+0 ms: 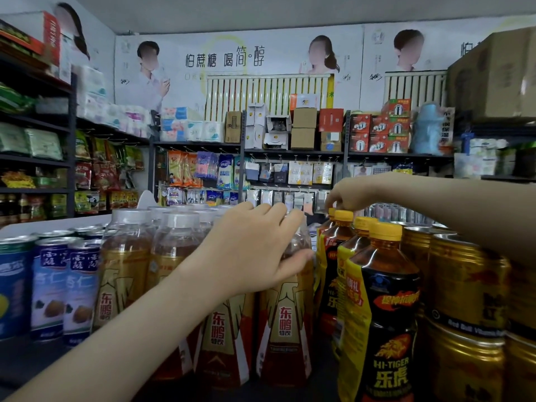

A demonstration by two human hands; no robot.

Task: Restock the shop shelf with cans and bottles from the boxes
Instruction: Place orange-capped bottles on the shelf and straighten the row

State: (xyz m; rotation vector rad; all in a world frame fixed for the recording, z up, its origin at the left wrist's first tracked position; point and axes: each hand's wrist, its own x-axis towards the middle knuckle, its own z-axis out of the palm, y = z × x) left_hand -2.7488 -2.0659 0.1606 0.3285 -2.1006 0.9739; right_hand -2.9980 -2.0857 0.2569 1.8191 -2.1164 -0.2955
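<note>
**Amber bottles under both hands**

Landmark: the front Hi-Tiger bottle (385, 329), with its yellow cap and black-and-yellow label, stands upright on the dark shelf (29, 362).

Just left of it, the left hand (255, 250) grasps the gold-and-red bottle (285, 323) at its clear shoulder. The fingers wrap over the top and the thumb lies along the near side. That bottle stands upright at the front of its row, and more bottles of the same kind sit close on its far side from the landmark.

Behind the landmark, down the same row, the right hand (352, 194) reaches in from the right. Its fingertips are curled down, pinching the cap of the rear yellow-capped bottle (343, 217).

Well left of the landmark, beyond the gold-and-red bottles, stand blue-and-white cans (58, 288). Just right of it are gold cans (464, 288), stacked two high.
</note>
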